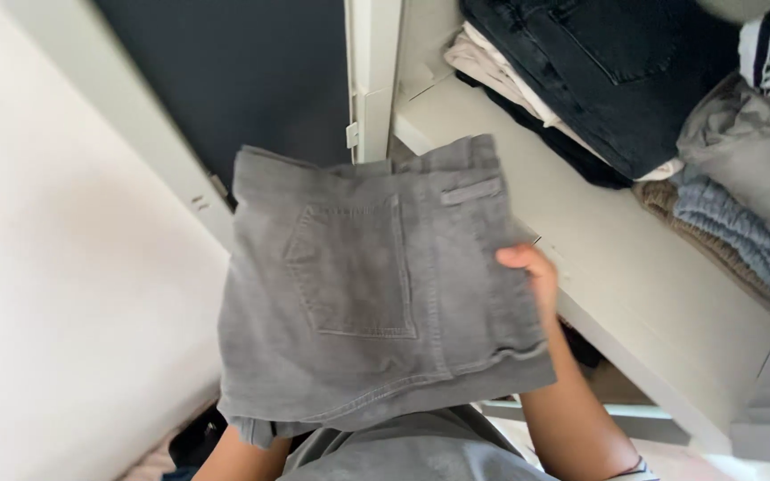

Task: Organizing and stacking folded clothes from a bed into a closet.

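You are holding a folded pair of grey jeans point(376, 294) flat in front of you, back pocket facing up and the waistband turned toward the wardrobe. It hangs in the air just short of the white shelf point(617, 258), its upper right corner overlapping the shelf's front edge in this view.

Your right hand point(532, 276) has the jeans by their right edge: the thumb lies on top of the cloth, bent over the side seam, and the fingers are tucked underneath (so you cannot see them), which makes this a close pinch on the folded layers rather than a spread hand. Your right forearm runs down from there to the bottom of the view, with a thin band at the wrist.

Your left hand is hidden under the lower left corner of the jeans; only the forearm point(242, 450) shows below the cloth, so how that hand is closed cannot be told.

On the shelf, well to the right of the jeans, sits a stack of folded clothes point(581, 80) with dark denim on top and pale and black pieces beneath it. Next to that, a second heap point(741, 205) holds a grey garment, a blue-grey knit and a brown knit. The dark wardrobe door panel point(242, 80) stands behind the jeans, with a white wall point(55, 294) to your left.
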